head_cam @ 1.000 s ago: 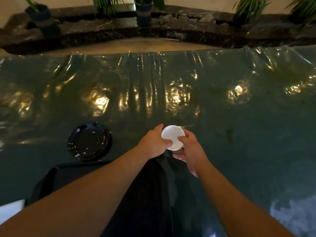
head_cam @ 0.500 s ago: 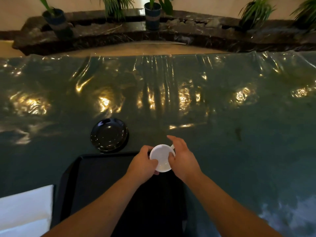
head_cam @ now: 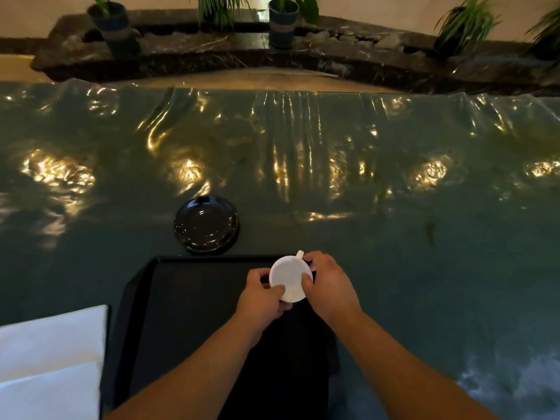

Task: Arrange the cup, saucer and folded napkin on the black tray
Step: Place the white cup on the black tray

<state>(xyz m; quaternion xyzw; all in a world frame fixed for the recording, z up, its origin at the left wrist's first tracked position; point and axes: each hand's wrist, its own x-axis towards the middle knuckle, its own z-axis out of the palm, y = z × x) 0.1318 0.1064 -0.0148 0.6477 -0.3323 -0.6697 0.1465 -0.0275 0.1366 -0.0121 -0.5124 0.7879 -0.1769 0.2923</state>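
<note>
Both hands hold a white cup (head_cam: 289,275) over the far right corner of the black tray (head_cam: 188,298). My left hand (head_cam: 262,298) grips its near left side and my right hand (head_cam: 328,286) grips its right side. The cup's small handle points away from me. A black saucer (head_cam: 206,224) lies on the green table just beyond the tray's far edge. A white folded napkin (head_cam: 51,362) lies to the left of the tray, at the near left corner of the view.
The table carries a shiny, wrinkled green plastic cover (head_cam: 394,207). Beyond its far edge runs a dark stone ledge (head_cam: 333,59) with several potted plants (head_cam: 281,22).
Both hands have brought the cup back toward me, from over the table to over the tray's far right corner. My view has shifted, bringing the napkin and more of the tray into sight.
</note>
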